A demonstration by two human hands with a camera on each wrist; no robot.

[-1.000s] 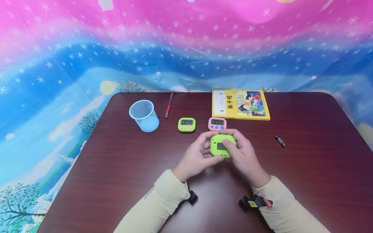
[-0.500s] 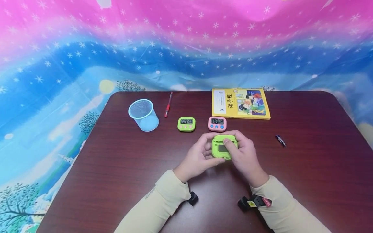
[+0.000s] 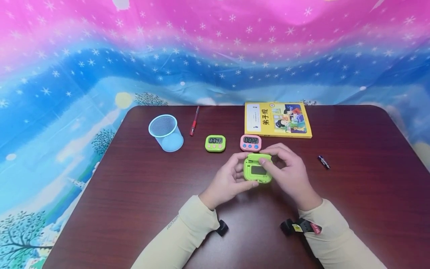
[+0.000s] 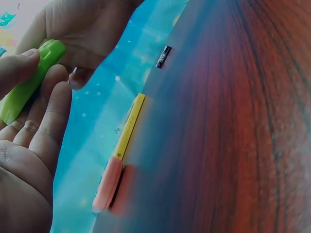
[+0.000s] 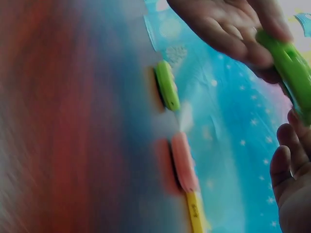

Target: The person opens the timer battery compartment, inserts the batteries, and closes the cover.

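Observation:
A green digital timer (image 3: pixel 258 175) is held back side up above the table, a dark rectangle on its back. My left hand (image 3: pixel 226 185) grips its left side, thumb along the near edge and fingers behind. At the far edge, my right hand (image 3: pixel 290 173) pinches the timer's green battery cover (image 3: pixel 255 157) between thumb and fingers. The cover stands tilted up, baring part of the battery slot; the thumb hides some of it. Edge-on, the timer (image 4: pixel 29 87) appears in the left wrist view. Its front face is hidden.
Beyond the hands lie a second green timer (image 3: pixel 215 143), a pink timer (image 3: pixel 250 143) and a yellow book (image 3: pixel 277 120). A blue mesh pen cup (image 3: pixel 169 140) and a red pen (image 3: pixel 194 121) are at the left. To the right lies a small dark battery (image 3: pixel 324 162).
My right hand has shifted slightly right and up, and the cover has lifted, showing more of the slot. My left hand stays nearly still. The other green timer's display went from 00:40 to 00:41.

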